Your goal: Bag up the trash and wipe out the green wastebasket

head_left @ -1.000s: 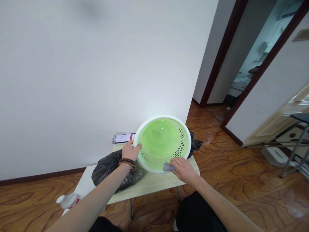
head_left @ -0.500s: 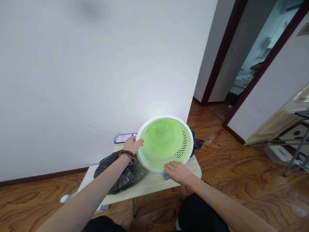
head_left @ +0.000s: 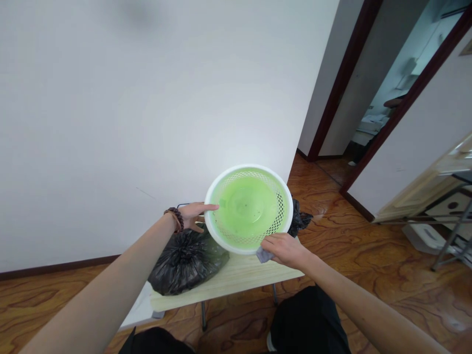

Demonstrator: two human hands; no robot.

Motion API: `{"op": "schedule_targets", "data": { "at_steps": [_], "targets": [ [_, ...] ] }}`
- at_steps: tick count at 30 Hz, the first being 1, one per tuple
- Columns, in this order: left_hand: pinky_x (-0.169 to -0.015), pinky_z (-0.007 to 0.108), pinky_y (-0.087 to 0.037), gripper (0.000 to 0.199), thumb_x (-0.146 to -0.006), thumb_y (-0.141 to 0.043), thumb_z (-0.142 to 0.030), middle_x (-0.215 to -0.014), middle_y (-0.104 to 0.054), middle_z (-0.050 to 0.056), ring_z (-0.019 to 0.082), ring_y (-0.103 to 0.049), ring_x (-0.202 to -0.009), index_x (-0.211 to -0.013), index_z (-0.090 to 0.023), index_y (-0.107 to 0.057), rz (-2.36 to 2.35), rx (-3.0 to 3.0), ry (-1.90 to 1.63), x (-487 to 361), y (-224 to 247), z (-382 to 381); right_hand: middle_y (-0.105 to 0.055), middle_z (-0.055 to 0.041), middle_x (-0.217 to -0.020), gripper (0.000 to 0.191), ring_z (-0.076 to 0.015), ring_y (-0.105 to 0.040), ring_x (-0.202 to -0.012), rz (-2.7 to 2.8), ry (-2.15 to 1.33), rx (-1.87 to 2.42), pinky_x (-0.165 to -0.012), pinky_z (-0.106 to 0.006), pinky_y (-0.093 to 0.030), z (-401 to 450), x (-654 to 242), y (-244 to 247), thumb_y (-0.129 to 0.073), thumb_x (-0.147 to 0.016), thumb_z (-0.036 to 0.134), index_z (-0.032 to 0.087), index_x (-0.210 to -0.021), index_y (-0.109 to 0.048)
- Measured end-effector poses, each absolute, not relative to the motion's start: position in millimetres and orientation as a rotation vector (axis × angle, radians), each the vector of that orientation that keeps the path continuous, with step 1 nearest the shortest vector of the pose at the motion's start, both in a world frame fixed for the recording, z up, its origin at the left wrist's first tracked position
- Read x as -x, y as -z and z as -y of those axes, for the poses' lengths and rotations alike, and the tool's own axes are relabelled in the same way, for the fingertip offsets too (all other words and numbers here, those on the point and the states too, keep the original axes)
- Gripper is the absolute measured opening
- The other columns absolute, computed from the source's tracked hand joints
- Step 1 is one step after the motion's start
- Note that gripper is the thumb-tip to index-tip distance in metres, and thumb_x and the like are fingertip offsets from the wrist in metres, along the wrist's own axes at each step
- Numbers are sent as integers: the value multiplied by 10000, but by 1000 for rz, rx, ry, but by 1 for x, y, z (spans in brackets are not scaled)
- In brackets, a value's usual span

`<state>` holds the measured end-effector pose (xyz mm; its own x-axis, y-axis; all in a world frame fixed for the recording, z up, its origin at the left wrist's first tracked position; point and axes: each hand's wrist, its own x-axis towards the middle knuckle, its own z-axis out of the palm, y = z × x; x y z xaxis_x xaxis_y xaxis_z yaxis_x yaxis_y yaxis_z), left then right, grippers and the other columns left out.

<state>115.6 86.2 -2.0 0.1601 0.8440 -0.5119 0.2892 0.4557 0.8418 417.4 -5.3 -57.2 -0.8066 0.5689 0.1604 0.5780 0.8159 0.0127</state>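
Observation:
A round plastic strainer basket (head_left: 245, 209), green inside with a white rim and a perforated side, is tilted toward me above the small table. At its left edge, my left hand (head_left: 192, 215) holds the rim, one digit reaching over it and the others spread outside. My right hand (head_left: 282, 250) is closed on a grey cloth (head_left: 264, 254) at the basket's lower right rim. A black plastic bag (head_left: 186, 260), bulging and gathered at the top, lies on the table just below my left hand. Another black bag (head_left: 300, 217) shows partly behind the basket.
The light wooden table (head_left: 236, 273) stands against a white wall (head_left: 147, 123). A phone, mostly hidden, lies behind my left hand. To the right are a doorway, a person's arm (head_left: 394, 102) beyond it, and a white plastic box (head_left: 424, 237) on the wooden floor (head_left: 368, 275).
The basket has risen slightly and turned a little. My left hand has shifted left and loosened, now covering the phone. My right hand has slid right along the rim with the cloth.

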Motion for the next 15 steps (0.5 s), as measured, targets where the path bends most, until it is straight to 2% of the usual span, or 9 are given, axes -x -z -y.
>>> {"op": "schedule_targets", "data": {
  "at_steps": [3, 6, 10, 12, 15],
  "targets": [
    [-665, 336, -491, 476, -574, -647, -357, -984, -642, 107, 229, -606, -821, -1011, -181, -575, -1420, -1274, -656, -119, 10, -88, -565, -29, -822, 88, -155, -504, -765, 2854, 84, 894, -647, -257, -322, 5, -419, 55, -511, -786, 201, 195, -869, -480],
    [-744, 348, -467, 515, -584, -611, -269, -995, -624, 111, 247, -590, -862, -1074, -135, -526, -1785, -1600, -814, -128, 11, -100, -570, -32, -844, 91, -155, -503, -784, 2859, 52, 865, -666, -257, -324, 6, -419, 53, -493, -790, 174, 194, -879, -481],
    [-895, 315, -385, 494, -690, -495, -233, -1172, -531, 92, 216, -525, -1010, -1178, -166, -454, -1873, -2088, -933, -145, -12, -122, -575, -31, -868, 104, -154, -501, -808, 2878, 32, 854, -691, -255, -331, 5, -417, 49, -476, -794, 146, 194, -886, -480],
    [-936, 310, -345, 514, -740, -459, -284, -1234, -479, 78, 208, -492, -1055, -1241, -185, -394, -1764, -2356, -881, -156, -29, -131, -574, -29, -875, 111, -151, -500, -820, 2883, 14, 856, -704, -251, -335, 5, -418, 48, -471, -794, 132, 194, -885, -480],
    [-879, 367, -374, 536, -786, -403, -376, -1240, -466, 68, 247, -506, -1031, -1301, -264, -310, -1752, -2585, -581, -171, -49, -143, -572, -25, -881, 118, -146, -498, -838, 2881, -9, 877, -725, -241, -344, 4, -423, 49, -453, -802, 116, 194, -887, -480]
  ]
}}
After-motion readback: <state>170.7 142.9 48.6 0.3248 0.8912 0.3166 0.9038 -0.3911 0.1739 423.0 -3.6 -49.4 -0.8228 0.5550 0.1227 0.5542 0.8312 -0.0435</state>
